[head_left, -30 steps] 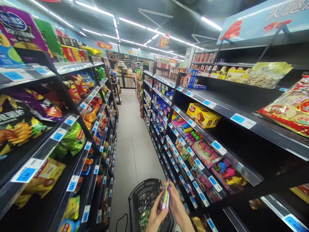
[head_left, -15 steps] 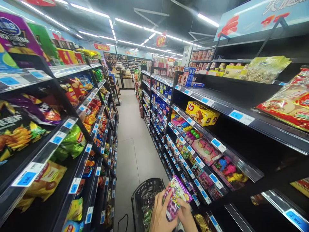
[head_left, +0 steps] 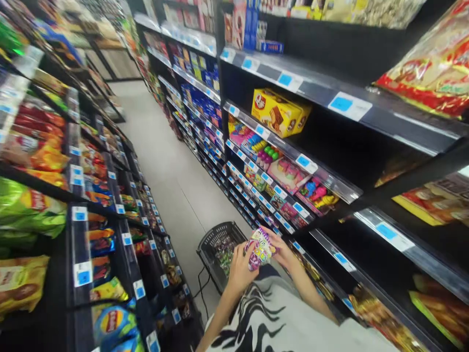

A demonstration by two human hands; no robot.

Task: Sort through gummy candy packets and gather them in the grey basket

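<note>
A small purple and white candy bag (head_left: 259,249) is held in front of my body between both hands. My left hand (head_left: 242,266) grips its left side, with fingers wrapped round the edge. On the other side, my right hand (head_left: 280,252) holds the bag's right edge and upper corner. Just beyond my hands stands a black shopping basket (head_left: 209,239) with several small wrapped items (head_left: 224,254) inside. Their kind is too small to tell. Part of the basket is hidden by my left arm.
Shelves of snack bags (head_left: 32,200) line the left side. On the right shelf sit a yellow cake box (head_left: 278,112), colourful toy candies (head_left: 317,193) and a large red-trimmed bag (head_left: 432,68). A grey floor aisle (head_left: 157,142) runs between. A black cord (head_left: 201,288) hangs near the basket.
My view has tilted down and turned right, bringing my shirt and forearms into sight. Both hands still hold the candy bag, which is now turned at a different angle.
</note>
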